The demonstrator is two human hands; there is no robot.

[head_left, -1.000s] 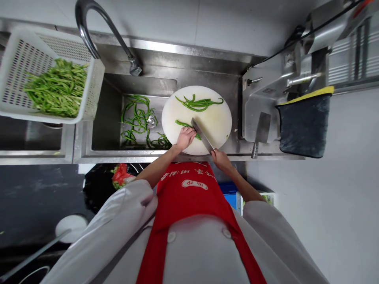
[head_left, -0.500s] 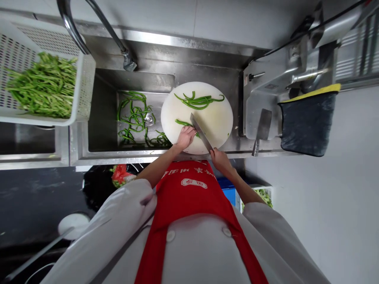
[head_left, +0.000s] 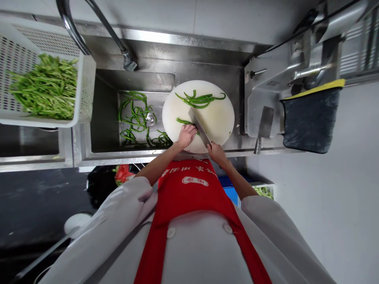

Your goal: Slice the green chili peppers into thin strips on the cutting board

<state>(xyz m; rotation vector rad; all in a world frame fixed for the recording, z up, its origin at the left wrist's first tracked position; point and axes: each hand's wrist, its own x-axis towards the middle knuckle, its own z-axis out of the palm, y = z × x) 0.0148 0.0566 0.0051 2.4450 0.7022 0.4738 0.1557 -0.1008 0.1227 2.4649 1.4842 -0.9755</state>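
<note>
A round white cutting board (head_left: 220,118) lies at the right side of the sink. My left hand (head_left: 187,135) presses a green pepper (head_left: 182,121) onto the board, fingers curled over it so that part of the pepper is hidden. In my right hand (head_left: 217,153) is the handle of a cleaver (head_left: 200,127), its blade slanting up and left, right beside my left fingers. Several long green peppers (head_left: 201,100) lie in a loose bunch on the upper part of the board.
More long peppers (head_left: 136,116) lie in the sink basin. A white perforated basket (head_left: 87,88) of cut green strips stands at the left, near a faucet (head_left: 129,62). Right of the board are a second cleaver (head_left: 265,123) and a dark cloth with a yellow edge (head_left: 310,120).
The cleaver blade has shifted slightly up and left, and shows more of its flat side. My right hand has moved a little the same way. My left hand stays on the pepper.
</note>
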